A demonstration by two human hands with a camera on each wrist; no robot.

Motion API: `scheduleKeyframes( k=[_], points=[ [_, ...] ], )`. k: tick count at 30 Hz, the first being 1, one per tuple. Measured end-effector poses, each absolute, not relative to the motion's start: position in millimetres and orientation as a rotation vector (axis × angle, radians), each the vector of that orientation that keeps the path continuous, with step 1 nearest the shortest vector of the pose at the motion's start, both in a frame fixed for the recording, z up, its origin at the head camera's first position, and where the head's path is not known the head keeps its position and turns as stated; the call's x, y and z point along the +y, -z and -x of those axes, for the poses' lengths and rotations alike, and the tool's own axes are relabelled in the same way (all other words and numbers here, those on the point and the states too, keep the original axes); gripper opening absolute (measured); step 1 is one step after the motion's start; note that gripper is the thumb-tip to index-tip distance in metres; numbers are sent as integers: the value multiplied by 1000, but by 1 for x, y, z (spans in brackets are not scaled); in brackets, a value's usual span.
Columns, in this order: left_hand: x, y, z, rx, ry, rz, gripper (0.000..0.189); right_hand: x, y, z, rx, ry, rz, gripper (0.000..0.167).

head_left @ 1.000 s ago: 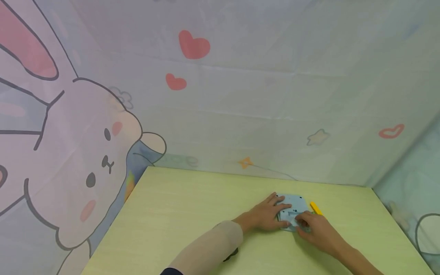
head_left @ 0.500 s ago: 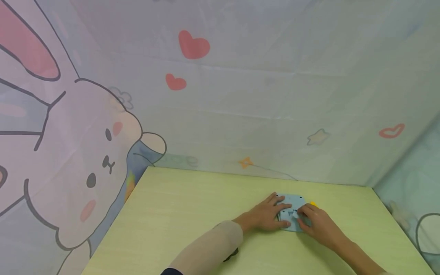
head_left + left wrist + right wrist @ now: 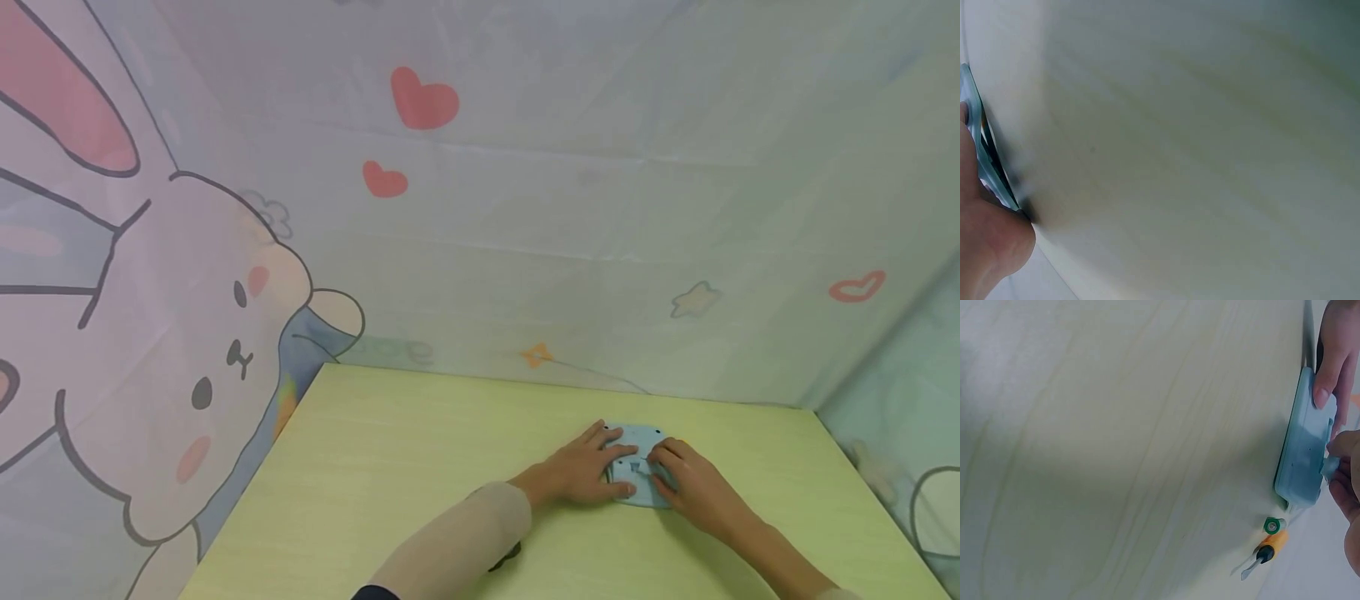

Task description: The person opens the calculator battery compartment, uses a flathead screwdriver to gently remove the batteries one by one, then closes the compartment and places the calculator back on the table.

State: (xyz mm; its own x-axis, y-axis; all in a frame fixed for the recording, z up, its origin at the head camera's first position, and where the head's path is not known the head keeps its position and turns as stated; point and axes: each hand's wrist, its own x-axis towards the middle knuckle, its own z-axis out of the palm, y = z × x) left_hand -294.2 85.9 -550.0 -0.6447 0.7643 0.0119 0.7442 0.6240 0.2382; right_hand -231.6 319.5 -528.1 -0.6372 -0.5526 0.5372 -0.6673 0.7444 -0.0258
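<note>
A light-blue plastic case (image 3: 641, 497) with small dark holes lies on the table, a recess near its middle. Across its left part my left hand (image 3: 579, 471) rests with fingers spread, thumb along the near edge. My right hand (image 3: 701, 493) is over the right part, thumb and fingertips pinching a small light-blue cover (image 3: 1330, 466) at the recess. The right wrist view shows that cover standing tilted up from the case. In the left wrist view, the case's edge (image 3: 988, 159) appears beside the left hand.
A green-ended battery (image 3: 1272, 525) lies beside the case, close to a screwdriver (image 3: 1274, 541) with a yellow and black handle. In the head view, my right hand hides most of the screwdriver. A printed cloth (image 3: 525, 250) hangs behind the table's (image 3: 420, 433) far edge.
My right hand has shifted slightly right and away from me, with the small cover tilting up and the recess showing more. The screwdriver has become mostly hidden behind it. My left hand stays put.
</note>
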Motion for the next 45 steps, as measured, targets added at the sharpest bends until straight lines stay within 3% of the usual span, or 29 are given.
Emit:
scheduleKeyframes(
  k=[27,45],
  points=[
    [86,552,296,2749,-358,-1298,70,316,526,236,-2430,-255,-985,38],
    [84,550,293,2747,-357,-1302,70,313,522,238,-2504,-209,-996,31]
  ],
)
